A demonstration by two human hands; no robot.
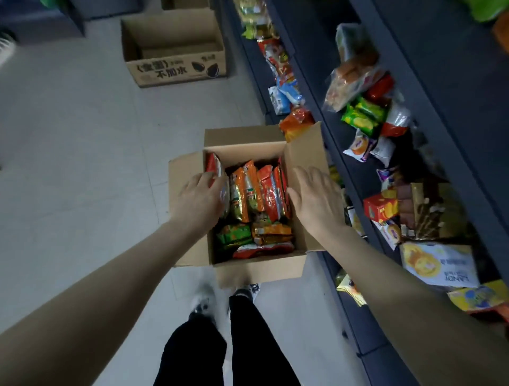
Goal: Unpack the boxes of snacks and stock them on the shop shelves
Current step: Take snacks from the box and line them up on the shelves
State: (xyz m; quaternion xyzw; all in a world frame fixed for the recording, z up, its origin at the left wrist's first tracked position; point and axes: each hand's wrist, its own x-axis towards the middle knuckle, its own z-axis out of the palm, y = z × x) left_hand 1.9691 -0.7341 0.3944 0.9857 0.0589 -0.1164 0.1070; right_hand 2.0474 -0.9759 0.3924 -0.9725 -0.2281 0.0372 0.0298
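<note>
Box [261, 271] centre frame nearly full, shelves [338, 129] at right part-stocked; left hand [198, 195] grips a red packet [213, 165], right hand [316, 198] spread, empty.

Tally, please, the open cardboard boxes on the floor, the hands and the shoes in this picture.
Open cardboard boxes: 2, the snack box and the far box.
Hands: 2, left hand and right hand.
Shoes: 2, left shoe and right shoe.
Total: 6.
A brown sliver at the top edge is too cropped to count.
</note>
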